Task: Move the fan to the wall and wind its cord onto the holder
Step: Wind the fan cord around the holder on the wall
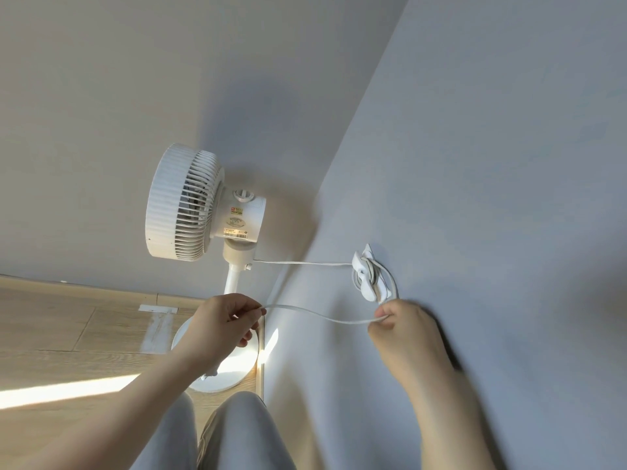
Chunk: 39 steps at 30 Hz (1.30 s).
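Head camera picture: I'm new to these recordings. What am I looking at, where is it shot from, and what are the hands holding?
There is no robot here; a person wears a wide-angle camera on the head, looking down at their own hands. A white standing fan stands in a corner by the wall, its round base on the wooden floor. A white cord runs from the fan to a holder on the wall, where some turns are already wound. The left hand and right hand each pinch the loose stretch of cord between them.
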Each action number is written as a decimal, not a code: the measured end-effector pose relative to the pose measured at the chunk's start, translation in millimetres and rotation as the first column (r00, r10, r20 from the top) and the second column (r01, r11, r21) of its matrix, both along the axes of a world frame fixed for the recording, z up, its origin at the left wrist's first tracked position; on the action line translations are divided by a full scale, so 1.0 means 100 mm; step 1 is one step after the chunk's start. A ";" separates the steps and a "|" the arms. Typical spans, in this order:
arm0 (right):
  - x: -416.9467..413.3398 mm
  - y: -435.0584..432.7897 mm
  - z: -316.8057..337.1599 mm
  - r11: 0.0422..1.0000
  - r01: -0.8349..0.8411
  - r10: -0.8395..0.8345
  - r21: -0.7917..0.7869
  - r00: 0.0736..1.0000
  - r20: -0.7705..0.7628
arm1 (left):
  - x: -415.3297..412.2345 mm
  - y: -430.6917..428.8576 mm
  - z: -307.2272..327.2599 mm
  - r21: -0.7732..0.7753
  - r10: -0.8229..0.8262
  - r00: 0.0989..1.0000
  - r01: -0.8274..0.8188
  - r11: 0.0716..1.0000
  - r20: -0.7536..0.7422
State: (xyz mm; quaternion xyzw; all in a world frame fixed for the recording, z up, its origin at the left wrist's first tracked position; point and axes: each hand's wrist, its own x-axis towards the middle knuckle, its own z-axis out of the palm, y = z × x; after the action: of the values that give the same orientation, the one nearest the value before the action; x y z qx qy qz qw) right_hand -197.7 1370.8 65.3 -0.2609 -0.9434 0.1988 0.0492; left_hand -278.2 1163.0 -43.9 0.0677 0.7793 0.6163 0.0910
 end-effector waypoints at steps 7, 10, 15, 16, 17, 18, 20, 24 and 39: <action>0.12 -0.06 -0.33 0.999 0.002 -0.006 -0.033 0.993 -0.119 | 0.11 -0.03 -0.01 -0.060 -0.007 1.000 0.007 0.998 0.000; 0.17 -0.11 -0.35 1.000 -0.006 0.001 -0.021 0.972 -0.233 | 0.13 -0.04 0.00 -0.078 0.002 1.000 -0.002 0.997 -0.003; 0.18 -0.11 -0.42 0.999 -0.016 0.001 -0.047 0.956 -0.292 | 0.17 -0.04 0.00 -0.071 0.020 1.000 -0.019 0.997 0.010; 0.17 -0.10 -0.46 0.998 -0.013 -0.004 -0.060 0.961 -0.277 | 0.18 -0.04 0.00 -0.076 0.016 1.000 -0.016 0.997 0.009; 0.16 -0.10 -0.49 0.997 -0.011 -0.010 -0.076 0.964 -0.265 | 0.19 -0.03 0.00 -0.081 0.012 1.000 -0.012 0.997 0.008; 0.15 -0.09 -0.52 0.996 -0.009 -0.014 -0.090 0.966 -0.258 | 0.19 -0.03 0.00 -0.084 0.010 1.000 -0.009 0.996 0.008; 0.13 -0.09 -0.58 0.994 -0.007 -0.020 -0.110 0.970 -0.242 | 0.20 -0.03 0.00 -0.089 0.007 1.000 -0.006 0.996 0.007; 0.04 -0.09 -0.72 0.990 0.002 -0.034 -0.143 0.975 -0.220 | 0.22 -0.01 0.00 -0.096 -0.003 1.000 0.004 0.995 0.009; -0.46 -0.14 -0.94 0.953 -0.037 -0.043 -0.302 0.966 -0.253 | 0.15 -0.07 -0.02 -0.027 0.014 0.994 -0.011 1.000 0.107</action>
State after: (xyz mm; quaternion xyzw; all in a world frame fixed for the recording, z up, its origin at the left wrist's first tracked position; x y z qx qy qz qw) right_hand -243.6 1356.3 -28.3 -0.2388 -0.8868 0.3736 0.1305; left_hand -263.2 1155.6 -45.9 0.0284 0.7817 0.6093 0.1297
